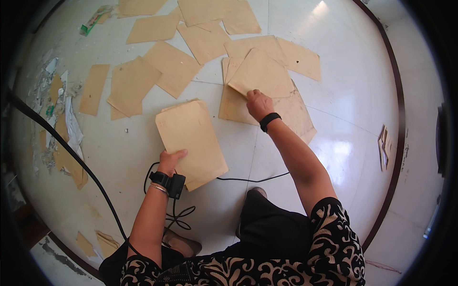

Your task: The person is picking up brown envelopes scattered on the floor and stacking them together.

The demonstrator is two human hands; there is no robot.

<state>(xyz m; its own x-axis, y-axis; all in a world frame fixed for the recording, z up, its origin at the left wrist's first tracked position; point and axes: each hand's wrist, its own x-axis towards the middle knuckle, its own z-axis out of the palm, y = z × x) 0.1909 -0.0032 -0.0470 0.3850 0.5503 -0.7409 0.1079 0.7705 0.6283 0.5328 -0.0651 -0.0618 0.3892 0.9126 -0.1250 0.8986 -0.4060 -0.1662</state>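
My left hand (170, 161) is closed on a stack of brown envelopes (193, 143), its thumb lying on top and its other fingers hidden beneath. To the right and farther off, my right hand (259, 104) pinches the near edge of a single brown envelope (263, 75). This envelope lies tilted over a larger, stained brown sheet (293, 112) and over other envelopes. I cannot tell whether it is lifted off them.
More brown envelopes (172, 68) lie scattered across the pale tiled floor (343, 95). Torn paper scraps (72, 126) litter the left side, near a green-and-white packet (90, 21). A black cable (253, 180) runs across the floor. Folded papers (384, 147) rest by the right wall.
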